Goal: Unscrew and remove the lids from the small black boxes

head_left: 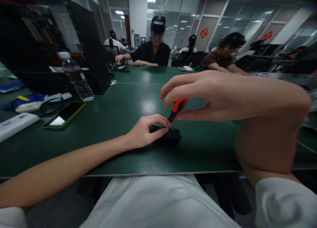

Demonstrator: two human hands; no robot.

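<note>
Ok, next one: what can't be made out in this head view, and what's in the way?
All in the head view:
Screwdriver: its tip is lost at the fingertips of the left hand; the handle's top end is hidden by the right hand.
Black block: its left part is covered by the left hand.
White device: cut off by the left edge.
Bottle label: print too small and blurred.

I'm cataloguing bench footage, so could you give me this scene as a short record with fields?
Tool: orange-and-black screwdriver, tilted, shaft down
Workpiece: black block on the green table
Left hand: thumb and index finger at the metal shaft, by the block; pinch unclear
Right hand: fingers around the handle; firmness unclear
Left side: green-edged phone, bottle, computer case
Across: person in black top
</note>
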